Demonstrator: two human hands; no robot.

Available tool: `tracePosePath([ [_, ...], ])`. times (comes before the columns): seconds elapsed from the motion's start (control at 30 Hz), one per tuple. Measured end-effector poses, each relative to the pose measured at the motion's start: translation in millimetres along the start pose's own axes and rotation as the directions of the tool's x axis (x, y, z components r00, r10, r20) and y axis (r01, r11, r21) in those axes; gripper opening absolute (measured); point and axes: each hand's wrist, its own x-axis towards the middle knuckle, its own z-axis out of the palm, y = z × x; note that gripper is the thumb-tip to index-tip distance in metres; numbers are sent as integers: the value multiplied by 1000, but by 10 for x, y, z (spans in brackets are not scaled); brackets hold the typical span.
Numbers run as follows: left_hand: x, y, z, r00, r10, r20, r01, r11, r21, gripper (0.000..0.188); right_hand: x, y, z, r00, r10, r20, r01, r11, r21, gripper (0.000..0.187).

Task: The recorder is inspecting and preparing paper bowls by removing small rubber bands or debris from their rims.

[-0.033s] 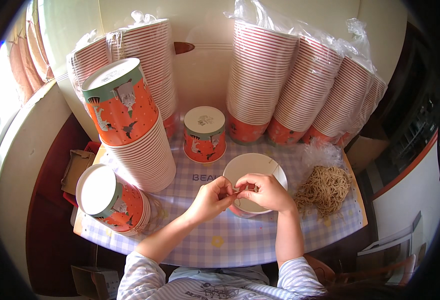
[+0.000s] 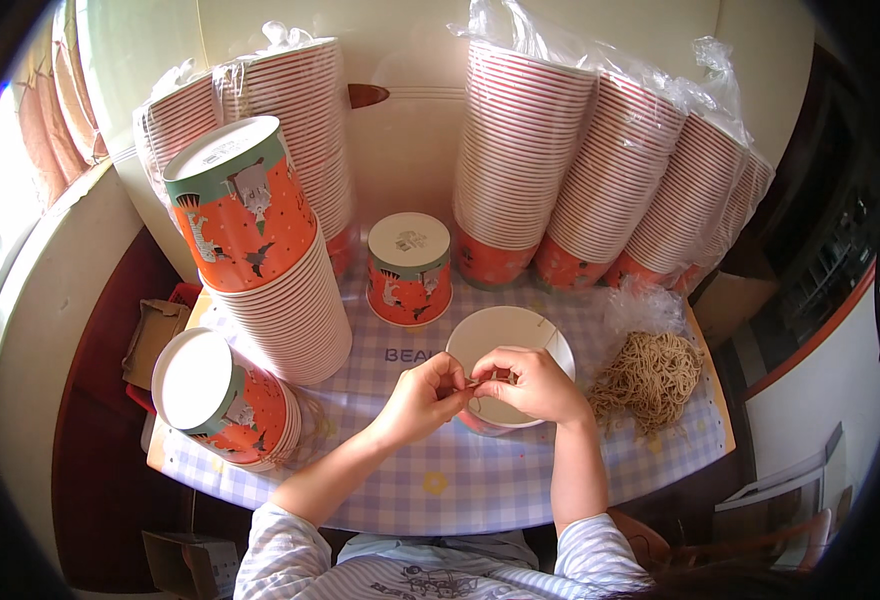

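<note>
Both my hands meet over the near side of an upright paper bucket (image 2: 485, 335), its white inside facing up. A thin tan cord (image 2: 477, 402) runs between my fingertips and hangs in a small loop. My left hand (image 2: 422, 398) pinches it from the left; my right hand (image 2: 532, 385) is closed on it from the right, fingers bent. Another bit of the cord shows against the bucket's far right inner wall. The exact grip at the fingertips is partly hidden. Right of the bucket lies a tangled heap of tan cords (image 2: 650, 380).
An orange bucket (image 2: 410, 285) stands upside down behind. Tall nested bucket stacks (image 2: 525, 150) in clear plastic line the back. At left are an inverted stack (image 2: 275, 300) and a shorter leaning one (image 2: 250, 420). A checked cloth (image 2: 390, 490) covers the table.
</note>
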Motion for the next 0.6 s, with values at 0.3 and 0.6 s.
tracePosePath([
  [0.3,5,-13,-16,1000,-1,20,5,984,-176,12,-5,14,-9,999,22,29,-22,999,25,6],
  [0.6,27,81,-49,989,-108,99,124,976,-176,11,-15,8,-9,1000,29,-1,-29,995,97,6],
])
